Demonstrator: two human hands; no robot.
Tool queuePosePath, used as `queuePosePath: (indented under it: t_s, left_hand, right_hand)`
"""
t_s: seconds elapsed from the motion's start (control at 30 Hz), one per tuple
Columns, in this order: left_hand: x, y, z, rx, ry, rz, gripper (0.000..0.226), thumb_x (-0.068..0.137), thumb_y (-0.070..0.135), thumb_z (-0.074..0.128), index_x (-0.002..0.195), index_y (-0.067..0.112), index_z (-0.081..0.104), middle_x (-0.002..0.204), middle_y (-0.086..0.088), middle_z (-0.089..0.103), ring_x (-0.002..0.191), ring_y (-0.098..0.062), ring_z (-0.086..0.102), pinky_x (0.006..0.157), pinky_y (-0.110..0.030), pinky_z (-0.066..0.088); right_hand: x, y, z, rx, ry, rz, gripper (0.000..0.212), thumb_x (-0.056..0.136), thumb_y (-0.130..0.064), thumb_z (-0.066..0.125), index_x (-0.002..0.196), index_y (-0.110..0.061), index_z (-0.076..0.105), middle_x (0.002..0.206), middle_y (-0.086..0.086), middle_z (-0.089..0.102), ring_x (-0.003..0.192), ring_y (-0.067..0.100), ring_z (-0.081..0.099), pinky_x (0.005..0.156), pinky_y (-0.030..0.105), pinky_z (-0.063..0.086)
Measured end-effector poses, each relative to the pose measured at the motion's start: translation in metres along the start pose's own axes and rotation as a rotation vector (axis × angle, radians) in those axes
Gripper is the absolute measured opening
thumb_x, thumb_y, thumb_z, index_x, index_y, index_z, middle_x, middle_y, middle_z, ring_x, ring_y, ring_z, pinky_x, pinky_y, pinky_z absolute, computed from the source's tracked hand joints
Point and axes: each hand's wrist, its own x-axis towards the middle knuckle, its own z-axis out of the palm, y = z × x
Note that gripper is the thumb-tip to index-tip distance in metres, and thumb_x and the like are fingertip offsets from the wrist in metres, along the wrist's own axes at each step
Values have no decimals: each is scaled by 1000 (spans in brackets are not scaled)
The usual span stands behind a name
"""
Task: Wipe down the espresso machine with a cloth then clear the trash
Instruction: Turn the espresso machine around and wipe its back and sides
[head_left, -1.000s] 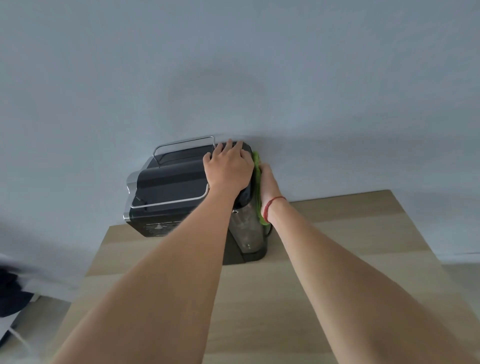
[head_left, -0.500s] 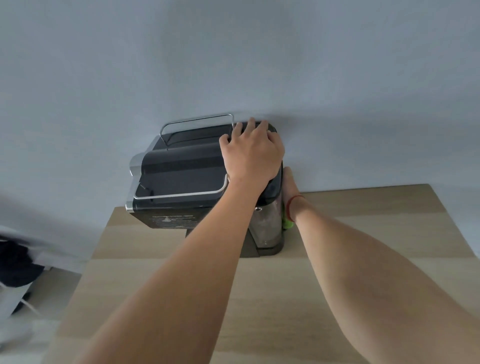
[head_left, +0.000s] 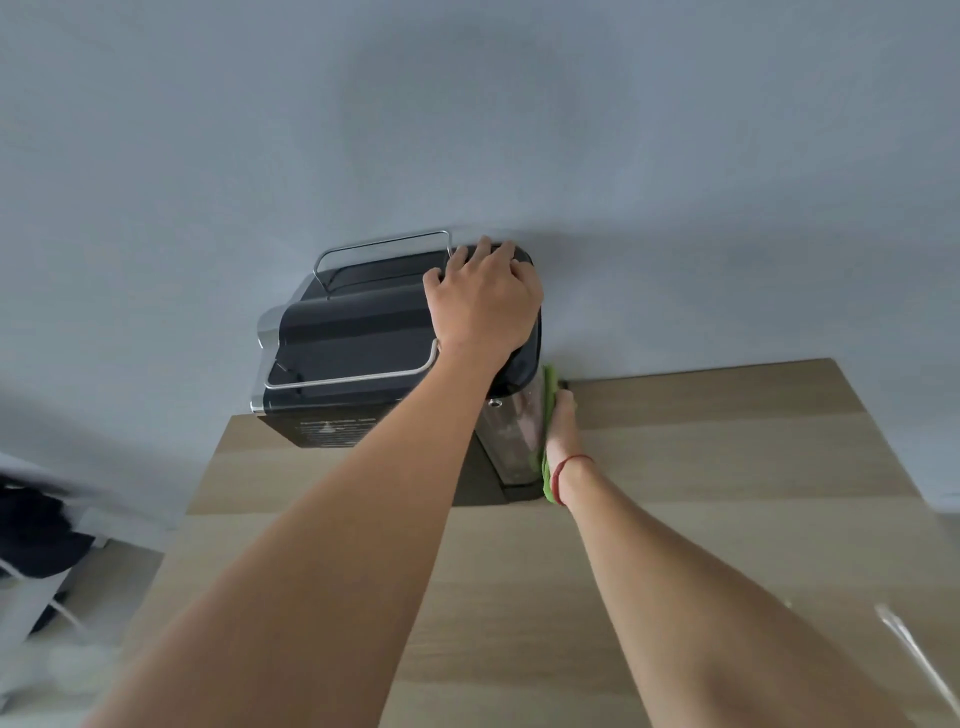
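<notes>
Wiping the right flank of the black plastic, chrome-trimmed espresso machine (head_left: 363, 338), standing at the far left corner of the pale wooden worktop (head_left: 727, 467), hard against the grey wall (head_left: 467, 130). Bracing it from above with the left hand (head_left: 483, 306): palm down on the lid's rear right corner, fingers curling over the far edge and gripping. Pressing the bright green cloth (head_left: 549, 387) flat against the clear water tank (head_left: 511, 436) with the right hand (head_left: 561, 431), seen edge-on, fingers looking straight, thumb hidden; showing cloth above the fingertips and below the wrist, beside the red string bracelet (head_left: 563, 475).

Judging the side pass under way, with front and top probably to follow. Recommending long overlapping strokes, top to base, putting the whole palm behind the cloth rather than fingertips alone. Bearing down on the lid while pushing sideways, given the risk of the machine sliding leftward off its corner. Going gently on the tank, likely removable and liable to unseat. Refolding to a clean face before moving round to the front. Leaving the clear crinkled scrap (head_left: 909, 649) at the worktop's near right, possibly the trash but too blurred for telling, for after the wiping.
</notes>
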Motion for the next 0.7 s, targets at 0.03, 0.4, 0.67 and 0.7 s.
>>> queuePosePath:
  t_s: [0.03, 0.4, 0.67, 0.7]
  left_hand:
    - [-1, 1, -2, 0, -7, -3, 43, 97, 28, 30, 130, 22, 56, 140, 2, 51, 134, -20, 40, 106, -42, 27]
    - [-2, 0, -2, 15, -2, 1, 43, 96, 27, 27, 129, 22, 56, 138, 2, 52, 132, -21, 41, 104, -41, 28]
    - [-2, -1, 1, 29, 2, 17, 44, 98, 28, 27, 134, 22, 52, 145, 1, 46, 136, -21, 37, 108, -42, 26]
    - [-1, -2, 2, 30, 3, 18, 44, 97, 28, 27, 133, 22, 52, 145, 1, 47, 136, -21, 38, 108, -42, 26]
  right_hand:
    - [-4, 7, -1, -60, 34, -44, 45, 94, -44, 25, 132, -37, 48, 143, -8, 46, 127, 15, 48, 101, 32, 47]
    - [-23, -32, 41, -156, -12, -246, 61, 76, -61, 56, 117, -16, 68, 118, 5, 68, 113, 23, 63, 107, 43, 44]
    - [-12, -51, 50, -235, -23, -296, 66, 70, -62, 52, 118, -19, 67, 122, 10, 66, 118, 28, 60, 104, 43, 45]
    - [-6, -50, 45, -276, -30, -273, 68, 71, -63, 47, 119, -18, 65, 122, 11, 66, 118, 29, 59, 105, 45, 44]
